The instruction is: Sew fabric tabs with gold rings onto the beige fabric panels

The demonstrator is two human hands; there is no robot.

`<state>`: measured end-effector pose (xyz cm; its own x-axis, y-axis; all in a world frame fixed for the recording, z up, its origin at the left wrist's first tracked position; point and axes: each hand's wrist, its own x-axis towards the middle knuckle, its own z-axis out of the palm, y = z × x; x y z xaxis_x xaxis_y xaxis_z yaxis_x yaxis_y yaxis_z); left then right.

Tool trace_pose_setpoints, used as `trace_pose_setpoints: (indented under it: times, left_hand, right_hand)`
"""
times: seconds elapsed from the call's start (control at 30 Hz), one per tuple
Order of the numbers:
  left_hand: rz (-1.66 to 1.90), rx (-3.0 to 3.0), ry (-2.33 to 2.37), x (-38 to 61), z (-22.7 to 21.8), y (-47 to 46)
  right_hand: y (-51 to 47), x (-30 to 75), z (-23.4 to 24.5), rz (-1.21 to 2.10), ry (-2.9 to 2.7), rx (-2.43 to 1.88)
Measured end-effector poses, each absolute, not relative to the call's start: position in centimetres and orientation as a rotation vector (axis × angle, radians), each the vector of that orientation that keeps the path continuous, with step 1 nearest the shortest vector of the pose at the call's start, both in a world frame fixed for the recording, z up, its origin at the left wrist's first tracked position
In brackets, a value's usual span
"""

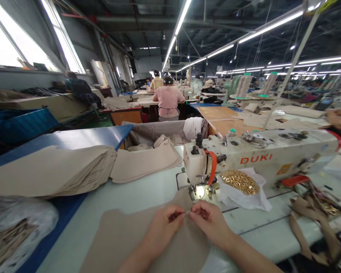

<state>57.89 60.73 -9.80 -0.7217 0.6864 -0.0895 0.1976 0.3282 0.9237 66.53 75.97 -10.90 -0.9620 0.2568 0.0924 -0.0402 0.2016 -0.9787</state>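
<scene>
A beige fabric panel (130, 235) lies flat on the pale table, its far edge reaching the needle area of the white sewing machine (255, 155). Over this panel, just in front of the presser foot, my left hand (165, 223) and my right hand (208, 220) nearly meet. Both are closed, thumb against fingertips. Something small sits between the fingertips, too small to name. Right of the needle, gold-coloured metal rings or links (240, 182) are heaped on a white plastic sheet (263, 199).
Stacked beige panels (82, 170) lie at the left, with more cut panels (147, 161) beside them. A clear plastic bag (42, 216) holds brown strips. Brown straps (312, 223) hang at the right table edge. Co-workers (168, 98) sit ahead; another person's arm shows far right.
</scene>
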Motion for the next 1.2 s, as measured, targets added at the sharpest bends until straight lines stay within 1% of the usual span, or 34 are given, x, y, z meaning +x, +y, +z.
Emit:
trace_pose_setpoints:
  times: [0.27,0.43,0.6,0.87,1.07,1.2]
  left_hand:
    - [1.346,0.915,2.201,58.8,-9.2,60.8]
    - [1.306,0.968,2.309,59.3,-9.2,60.8]
    - [1.242,1.167,2.417,59.5,-9.3,60.8]
    - [1.200,1.242,2.445,59.6,-9.5,61.3]
    - [1.121,1.299,2.489,59.7,-9.6,61.3]
    - [1.061,1.377,2.482,59.8,-9.8,61.3]
  right_hand:
    - [76.2,67.7,-10.8,1.586,-2.378,-0.160]
    - [76.4,67.8,-10.9,1.608,-2.392,-0.186]
    - [76.6,67.7,-11.1,1.594,-2.382,-0.159]
    - [76.6,67.8,-11.4,1.556,-2.270,-0.202]
    - [76.5,67.9,-10.9,1.429,-2.287,-0.127]
    - [76.3,67.8,-10.6,1.265,-2.316,-0.015]
